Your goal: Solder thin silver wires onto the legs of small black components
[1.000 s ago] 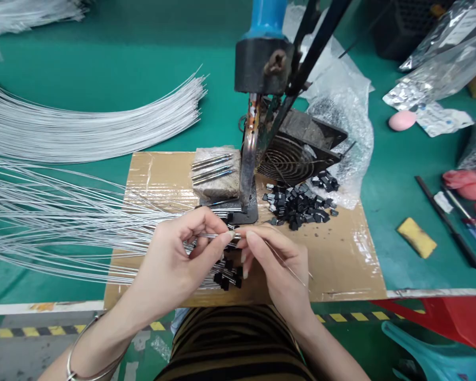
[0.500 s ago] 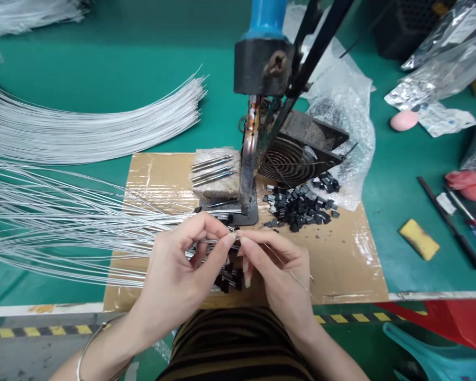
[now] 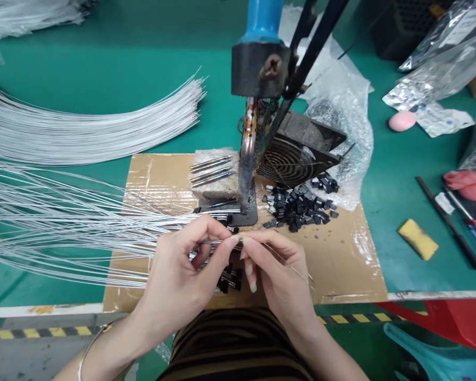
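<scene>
My left hand (image 3: 184,275) pinches the end of a thin silver wire (image 3: 216,242) between thumb and forefinger. My right hand (image 3: 280,272) meets it fingertip to fingertip and pinches a fine wire (image 3: 297,273) that trails off to the right. Both hands hover over a taped cardboard sheet (image 3: 341,259). Beneath them lie wire ends fitted with small black caps (image 3: 228,279). A loose heap of black caps (image 3: 299,203) sits just behind my right hand.
A blue and black press stand (image 3: 262,69) rises behind the hands, with a grilled fan (image 3: 291,159) beside it. Long silver wire bundles (image 3: 63,127) fan across the green table at left. A foam block holding metal pins (image 3: 214,172), a yellow sponge (image 3: 417,238) and plastic bags (image 3: 432,79) lie around.
Both hands stay together in the same place; the fingers have shifted slightly on the wire and the right hand has dropped a little.
</scene>
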